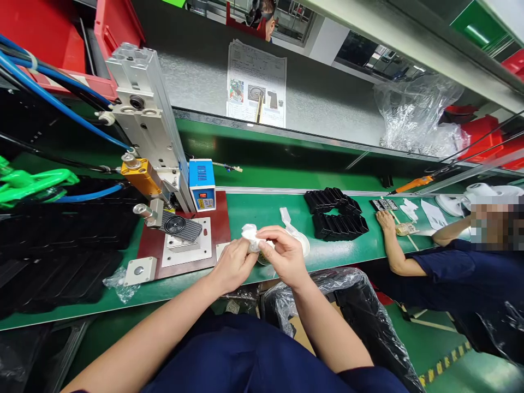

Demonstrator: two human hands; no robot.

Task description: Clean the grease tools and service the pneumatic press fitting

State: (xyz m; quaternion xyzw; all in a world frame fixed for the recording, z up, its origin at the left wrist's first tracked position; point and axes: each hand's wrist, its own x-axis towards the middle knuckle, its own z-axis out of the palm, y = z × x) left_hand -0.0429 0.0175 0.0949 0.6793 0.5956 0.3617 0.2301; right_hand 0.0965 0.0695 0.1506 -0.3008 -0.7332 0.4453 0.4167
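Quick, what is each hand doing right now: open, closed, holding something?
The left hand is closed, holding a small white piece.
The right hand is closed, pinching the same white piece.

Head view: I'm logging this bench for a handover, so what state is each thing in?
left hand, closed on the white piece
right hand, pinching the white piece
white piece, held above the belt by both hands
black speaker part, lying on the fixture plate
black trays, stacked in two rows on the belt
instruction sheet, hanging on the back panel
co-worker's hand, resting on the belt
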